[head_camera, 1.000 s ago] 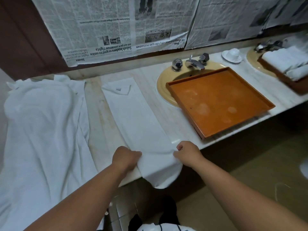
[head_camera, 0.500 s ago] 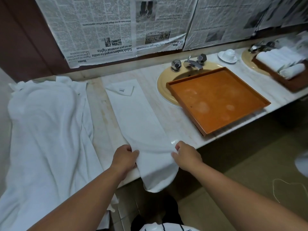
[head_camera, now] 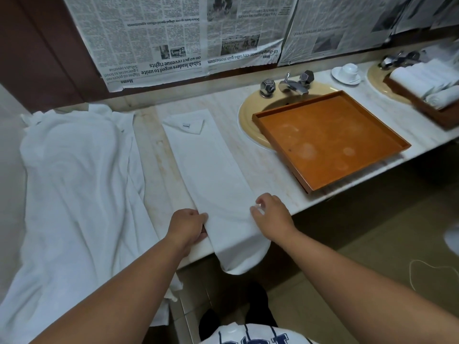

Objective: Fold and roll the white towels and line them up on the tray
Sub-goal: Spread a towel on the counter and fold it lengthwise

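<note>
A: What are the hands doing at lower centre?
B: The left hand (head_camera: 187, 225) is gripping one edge of the folded towel (head_camera: 211, 170) lying on the table (head_camera: 154, 160). The right hand (head_camera: 273, 216) is pinching the opposite edge. Beyond, right of centre, the tray (head_camera: 323, 135) is resting across the sink (head_camera: 248, 120).

Both forearms reaching forward, left hand (head_camera: 187, 225) in a tight grip, right hand (head_camera: 273, 216) fingers curled, knuckles up

Dark brown wall (head_camera: 42, 45) papered with newspaper sheets (head_camera: 188, 33), pale marble counter (head_camera: 231, 103), beige basin (head_camera: 250, 125), chrome tap (head_camera: 293, 85), tiled floor (head_camera: 387, 247)
</note>
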